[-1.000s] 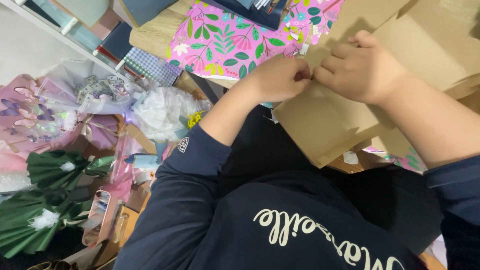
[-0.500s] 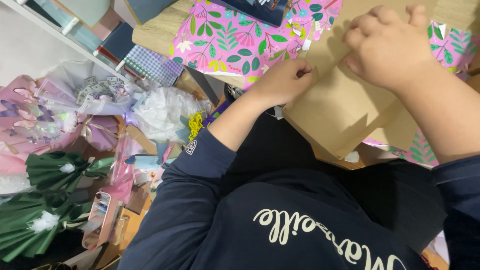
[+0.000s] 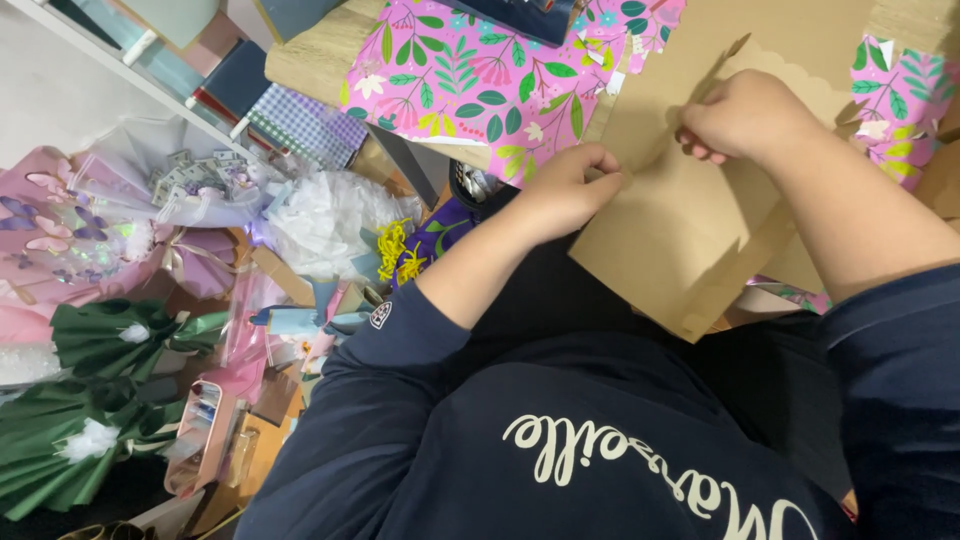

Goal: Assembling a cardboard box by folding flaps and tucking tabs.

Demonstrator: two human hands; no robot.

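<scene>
Folding brown kraft paper (image 3: 690, 220) at a cluttered wrapping table.
Green bouquets (image 3: 70, 400) crowd the floor; left hand (image 3: 565, 190) pinches the sheet's edge, right hand (image 3: 745, 115) grips its fold over pink floral paper (image 3: 460, 80) on the wooden table (image 3: 310, 55); hands sit lower than before.

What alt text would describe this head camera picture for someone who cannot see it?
Two bare hands, left hand and right hand, pinch a brown kraft paper sheet over a wooden table covered with pink leaf-patterned wrapping paper. On the floor to the left lie green bouquets and pink ones.
</scene>
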